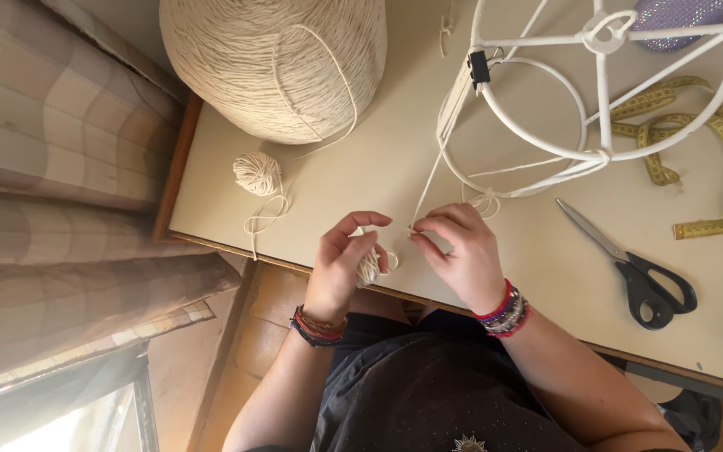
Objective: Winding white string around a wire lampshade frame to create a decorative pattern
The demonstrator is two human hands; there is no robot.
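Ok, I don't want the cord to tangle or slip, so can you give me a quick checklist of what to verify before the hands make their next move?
1. Left hand holds the small cord bundle: ok.
2. Right hand pinches the cord strand: ok.
3. Strand runs taut up to the white wire frame: ok.
4. Black clip sits on the frame rim: ok; whether it grips cord: cannot tell.
5. Scissors lie apart from the strand: ok.
6. Knot at the fingertips is tight: cannot tell.
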